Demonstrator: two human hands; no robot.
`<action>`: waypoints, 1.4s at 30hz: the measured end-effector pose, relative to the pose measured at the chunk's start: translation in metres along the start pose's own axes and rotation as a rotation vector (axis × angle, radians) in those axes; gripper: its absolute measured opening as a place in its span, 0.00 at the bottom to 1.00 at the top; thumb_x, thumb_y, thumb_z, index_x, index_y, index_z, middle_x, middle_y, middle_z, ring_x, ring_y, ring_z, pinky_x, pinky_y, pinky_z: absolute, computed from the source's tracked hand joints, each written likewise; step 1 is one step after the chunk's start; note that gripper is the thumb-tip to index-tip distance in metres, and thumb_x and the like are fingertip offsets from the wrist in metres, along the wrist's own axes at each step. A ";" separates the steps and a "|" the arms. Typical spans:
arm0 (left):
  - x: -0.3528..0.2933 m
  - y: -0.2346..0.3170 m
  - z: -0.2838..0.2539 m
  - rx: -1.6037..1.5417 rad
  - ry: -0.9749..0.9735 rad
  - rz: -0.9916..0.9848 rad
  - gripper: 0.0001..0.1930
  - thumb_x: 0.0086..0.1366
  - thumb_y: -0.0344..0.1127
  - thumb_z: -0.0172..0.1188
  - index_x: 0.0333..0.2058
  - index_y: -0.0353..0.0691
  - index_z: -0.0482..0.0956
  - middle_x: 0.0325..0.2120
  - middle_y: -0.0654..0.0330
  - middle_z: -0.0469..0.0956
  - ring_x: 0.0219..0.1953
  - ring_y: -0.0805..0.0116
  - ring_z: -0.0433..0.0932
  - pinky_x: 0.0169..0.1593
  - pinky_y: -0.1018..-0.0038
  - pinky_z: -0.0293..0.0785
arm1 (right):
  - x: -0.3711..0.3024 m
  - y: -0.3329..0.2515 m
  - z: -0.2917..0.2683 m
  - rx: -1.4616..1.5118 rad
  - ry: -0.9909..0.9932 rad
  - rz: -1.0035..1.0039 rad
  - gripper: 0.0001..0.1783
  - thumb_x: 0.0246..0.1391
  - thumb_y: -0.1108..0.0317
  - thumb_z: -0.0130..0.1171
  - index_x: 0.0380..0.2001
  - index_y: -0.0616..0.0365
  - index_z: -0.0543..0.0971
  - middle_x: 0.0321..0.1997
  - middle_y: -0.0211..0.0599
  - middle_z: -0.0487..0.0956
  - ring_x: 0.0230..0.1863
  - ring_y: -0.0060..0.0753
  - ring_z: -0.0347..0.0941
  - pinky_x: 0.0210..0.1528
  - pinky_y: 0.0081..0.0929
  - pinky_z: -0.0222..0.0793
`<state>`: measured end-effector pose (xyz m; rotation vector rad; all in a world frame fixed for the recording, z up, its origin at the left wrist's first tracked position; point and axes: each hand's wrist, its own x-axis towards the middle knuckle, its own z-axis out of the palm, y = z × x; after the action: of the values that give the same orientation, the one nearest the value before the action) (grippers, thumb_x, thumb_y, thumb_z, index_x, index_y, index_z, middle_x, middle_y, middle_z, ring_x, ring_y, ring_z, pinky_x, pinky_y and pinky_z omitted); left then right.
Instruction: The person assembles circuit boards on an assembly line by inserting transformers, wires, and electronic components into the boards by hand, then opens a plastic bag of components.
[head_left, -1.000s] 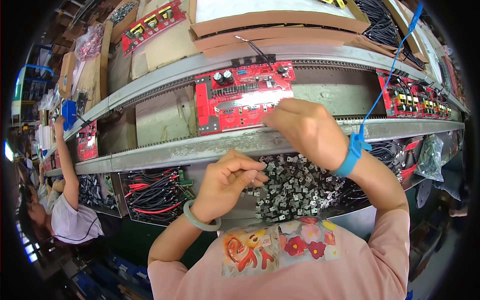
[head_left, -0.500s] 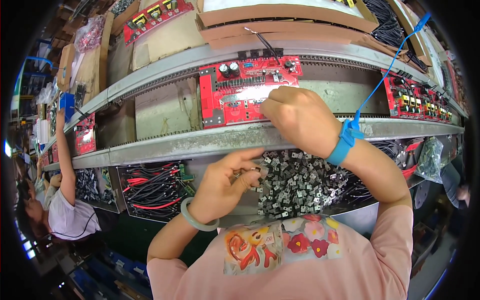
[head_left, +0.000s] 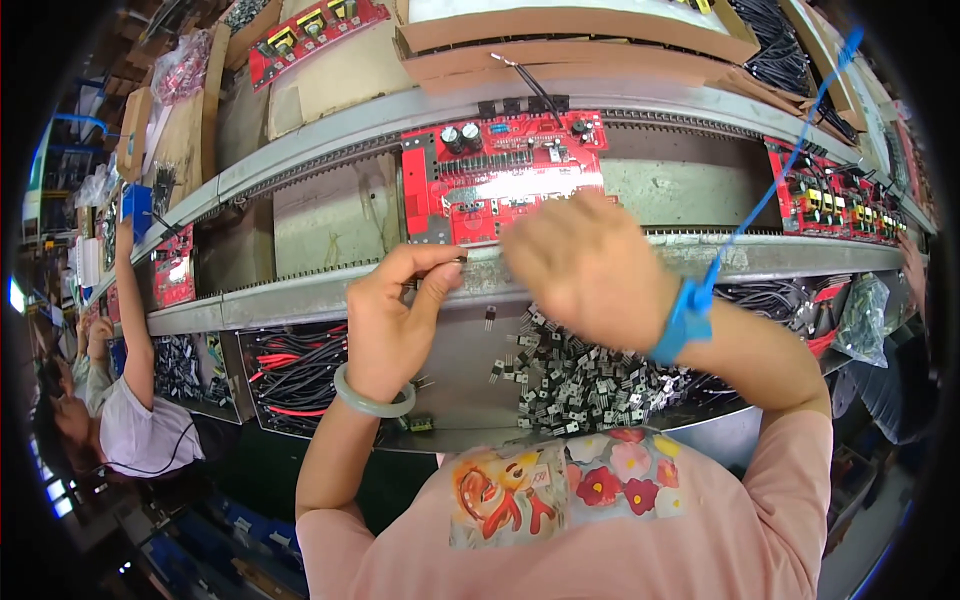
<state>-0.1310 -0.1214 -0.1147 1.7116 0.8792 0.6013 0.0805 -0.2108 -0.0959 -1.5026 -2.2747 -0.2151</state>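
My left hand (head_left: 392, 318) is closed in a pinch on a small dark transistor (head_left: 461, 260), by the near rail just below the left corner of a red circuit board (head_left: 428, 185). Only a bit of the part shows past the fingertips. My right hand (head_left: 590, 265), with a blue wrist strap (head_left: 683, 325), is smeared by motion over the near rail, at the board's lower right edge; its fingers cannot be made out. Below it lies a heap of loose transistors (head_left: 600, 385) in a metal tray, with a single transistor (head_left: 490, 318) lying apart from the heap.
Black and red wires (head_left: 300, 375) fill a tray at the left. A blue cord (head_left: 770, 190) runs up from my wrist strap. More populated red boards (head_left: 835, 200) sit along the rails at right. A co-worker's arm (head_left: 132, 310) reaches to the line at far left.
My left hand has moved up and left from the transistor heap to the near rail. My right hand has come down from the board toward the heap.
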 end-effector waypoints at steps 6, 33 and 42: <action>0.023 0.004 0.018 0.226 -0.026 0.263 0.06 0.65 0.22 0.65 0.40 0.33 0.84 0.31 0.57 0.82 0.31 0.71 0.81 0.37 0.75 0.77 | -0.025 -0.054 0.039 0.010 0.003 -0.244 0.09 0.43 0.63 0.59 0.24 0.57 0.82 0.23 0.30 0.74 0.31 0.29 0.73 0.29 0.26 0.69; 0.039 0.005 0.033 0.489 -0.108 0.565 0.07 0.60 0.19 0.67 0.38 0.33 0.83 0.30 0.53 0.78 0.29 0.56 0.79 0.33 0.67 0.75 | -0.037 -0.038 0.001 0.674 -0.232 0.057 0.06 0.47 0.74 0.60 0.26 0.65 0.75 0.38 0.44 0.70 0.36 0.41 0.78 0.35 0.34 0.79; 0.028 0.009 0.009 0.349 -0.141 0.421 0.14 0.61 0.14 0.59 0.45 0.32 0.82 0.45 0.51 0.77 0.43 0.62 0.81 0.47 0.70 0.77 | -0.027 -0.020 -0.016 0.495 -0.079 0.097 0.13 0.46 0.74 0.62 0.38 0.60 0.82 0.32 0.38 0.79 0.36 0.41 0.80 0.34 0.36 0.78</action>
<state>-0.1049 -0.1053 -0.1095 2.2550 0.5445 0.6167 0.0759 -0.2474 -0.0906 -1.3633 -2.0956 0.4125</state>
